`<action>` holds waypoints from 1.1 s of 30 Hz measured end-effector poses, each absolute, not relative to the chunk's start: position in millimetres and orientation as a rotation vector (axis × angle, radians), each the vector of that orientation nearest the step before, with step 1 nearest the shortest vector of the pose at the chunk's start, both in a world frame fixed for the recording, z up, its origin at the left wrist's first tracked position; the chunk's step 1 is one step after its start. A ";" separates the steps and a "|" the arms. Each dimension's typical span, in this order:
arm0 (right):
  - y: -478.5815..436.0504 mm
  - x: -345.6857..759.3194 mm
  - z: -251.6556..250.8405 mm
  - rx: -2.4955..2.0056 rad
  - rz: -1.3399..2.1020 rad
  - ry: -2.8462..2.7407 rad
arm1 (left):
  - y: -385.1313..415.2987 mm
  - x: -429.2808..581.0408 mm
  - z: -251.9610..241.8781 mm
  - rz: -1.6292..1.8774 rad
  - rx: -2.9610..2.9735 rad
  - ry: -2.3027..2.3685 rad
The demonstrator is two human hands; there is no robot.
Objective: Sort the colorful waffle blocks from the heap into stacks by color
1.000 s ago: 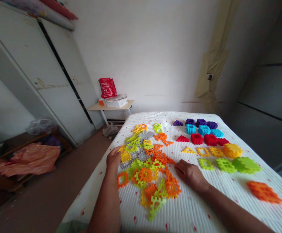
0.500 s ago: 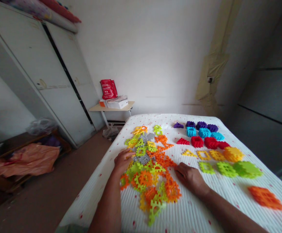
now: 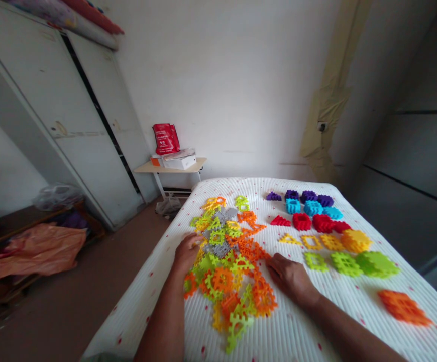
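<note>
A loose pile of notched plastic interlocking tiles lies on the bed, with lime green tiles (image 3: 209, 262), orange tiles (image 3: 223, 279) and grey tiles (image 3: 218, 250) jumbled together. My left hand (image 3: 186, 254) rests at the pile's left edge. Its fingers are slightly bent and apart, touching the yellow and green pieces there; the fingertips are partly hidden. On the pile's right side, the curled fingers of my right hand (image 3: 289, 276) pinch the end of an orange tile (image 3: 256, 251). The rest of that tile overlaps other orange ones.
Sorted stacks stand to the right on the white bed cover (image 3: 297, 332): purple (image 3: 309, 196), light blue (image 3: 312, 207), red (image 3: 322, 223), yellow (image 3: 356, 241), green (image 3: 376, 264) and orange (image 3: 405, 306). Behind is a small table (image 3: 150, 167) with a red bag (image 3: 166, 139).
The whole view has shifted slightly. My left fingers are bent a little more at the pile's edge; my right hand stays at the same orange tile.
</note>
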State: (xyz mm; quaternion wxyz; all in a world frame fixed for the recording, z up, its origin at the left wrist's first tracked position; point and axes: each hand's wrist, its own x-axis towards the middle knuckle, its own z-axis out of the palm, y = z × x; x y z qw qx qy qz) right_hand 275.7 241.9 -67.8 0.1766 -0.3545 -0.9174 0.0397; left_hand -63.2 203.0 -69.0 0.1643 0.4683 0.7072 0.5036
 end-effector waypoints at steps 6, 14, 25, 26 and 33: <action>241.5 269.4 -67.9 -0.836 0.110 -2.594 | 204.5 -65.2 -71.4 1.514 1.260 1.977; 240.3 274.7 -63.3 -0.768 0.347 -2.467 | 200.3 -70.1 -69.4 1.647 0.990 2.021; 194.3 278.2 -47.2 -0.310 0.259 -2.793 | 199.7 -78.0 -66.4 1.890 0.752 2.027; 192.0 276.2 -47.8 -0.308 0.217 -2.816 | 200.0 -77.9 -66.9 1.904 0.739 2.018; 173.4 246.0 -52.8 -0.301 0.121 -2.869 | 200.6 -76.5 -67.9 1.968 0.663 1.979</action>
